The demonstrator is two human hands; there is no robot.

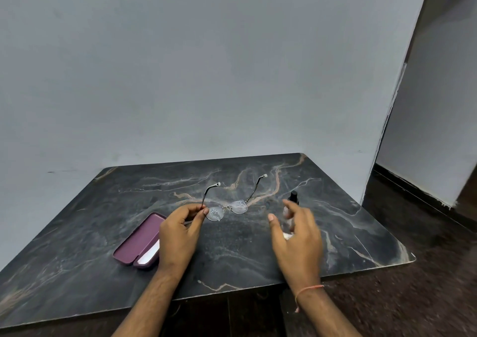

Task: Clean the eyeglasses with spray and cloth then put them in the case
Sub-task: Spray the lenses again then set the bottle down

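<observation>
A: Which step? Left hand [180, 229] pinches the thin metal-framed eyeglasses [227, 207], droplets on lenses, above the dark marble surface [77, 254].

B: Spraying looks done. Right hand [296, 233], fingers loosely spread, hovers right of the eyeglasses by the small clear black-capped spray bottle [293, 201]. Next: cloth, then the open maroon case [140, 241] to their left.

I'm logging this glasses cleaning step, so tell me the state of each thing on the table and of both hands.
Thin metal-framed eyeglasses: temples unfolded, lenses speckled with droplets, held above the table.
Purple hard glasses case: open, lying on the table, something white inside.
Small spray bottle with black cap: upright on the table, partly hidden by the right hand.
Left hand: pinches the eyeglasses at the left hinge.
Right hand: fingers relaxed, near the bottle, holding nothing visible.
Dark marble table: bears the case and bottle.
</observation>
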